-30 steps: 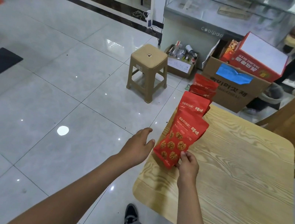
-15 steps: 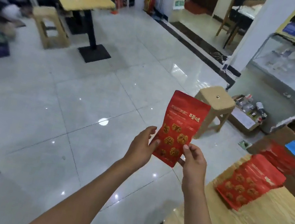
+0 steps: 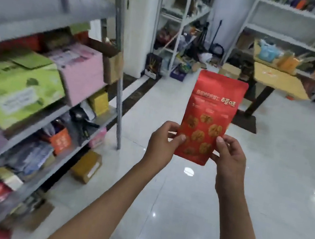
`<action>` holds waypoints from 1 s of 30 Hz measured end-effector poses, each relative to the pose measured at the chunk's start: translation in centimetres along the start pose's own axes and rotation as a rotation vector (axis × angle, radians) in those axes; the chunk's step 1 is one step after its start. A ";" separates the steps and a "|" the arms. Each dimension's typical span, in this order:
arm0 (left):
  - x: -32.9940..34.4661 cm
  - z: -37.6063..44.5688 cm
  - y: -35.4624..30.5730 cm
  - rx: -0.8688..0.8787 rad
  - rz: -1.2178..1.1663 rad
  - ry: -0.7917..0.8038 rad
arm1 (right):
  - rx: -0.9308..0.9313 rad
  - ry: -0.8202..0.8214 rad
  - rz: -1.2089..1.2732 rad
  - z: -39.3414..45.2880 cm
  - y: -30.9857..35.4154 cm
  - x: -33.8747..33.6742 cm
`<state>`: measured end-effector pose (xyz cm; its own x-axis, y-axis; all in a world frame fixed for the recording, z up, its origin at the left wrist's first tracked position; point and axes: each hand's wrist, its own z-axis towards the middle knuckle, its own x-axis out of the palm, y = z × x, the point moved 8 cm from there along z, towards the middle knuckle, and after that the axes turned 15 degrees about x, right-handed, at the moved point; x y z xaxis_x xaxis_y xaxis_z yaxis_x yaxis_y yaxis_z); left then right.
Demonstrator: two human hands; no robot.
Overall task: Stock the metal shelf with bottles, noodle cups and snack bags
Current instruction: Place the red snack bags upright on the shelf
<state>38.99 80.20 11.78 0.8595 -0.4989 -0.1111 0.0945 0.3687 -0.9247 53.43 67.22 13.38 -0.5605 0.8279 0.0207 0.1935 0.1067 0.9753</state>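
While upright — snack bag (image 3: 209, 117) (two-handed)

red snack bag (image 3: 209, 117): 1 | hands: 2, left hand (image 3: 162, 141), right hand (image 3: 230, 154) | green carton (image 3: 12, 84): 1 | pink carton (image 3: 79, 70): 1 | wooden worktop (image 3: 280, 80): 1 | metal shelf units: 3 partly seen, nearest (image 3: 119, 92); shelved goods too blurred to count

Left hand (image 3: 162, 141) and right hand (image 3: 229, 156) hold red snack bag (image 3: 208, 115) upright.
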 end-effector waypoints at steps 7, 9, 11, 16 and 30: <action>-21.3 5.2 0.0 0.044 0.158 -0.488 | -0.104 0.352 -0.046 0.2 5.1 24.6; -26.6 5.9 -1.0 0.086 0.234 -0.574 | -0.127 0.445 -0.053 -0.8 6.2 30.4; -31.5 6.2 -1.9 0.107 0.289 -0.663 | -0.149 0.530 -0.053 -1.8 7.0 35.7; -41.2 6.9 -3.7 0.131 0.412 -0.829 | -0.165 0.701 -0.026 -3.6 8.8 46.4; -56.8 10.3 -9.3 0.169 0.814 -1.295 | -0.235 1.170 -0.024 -4.7 14.7 67.3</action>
<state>-5.57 113.17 30.48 0.5300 0.8438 -0.0845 -0.6248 0.3212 -0.7117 14.82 121.92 30.13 -0.9791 -0.1907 0.0708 0.0890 -0.0887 0.9921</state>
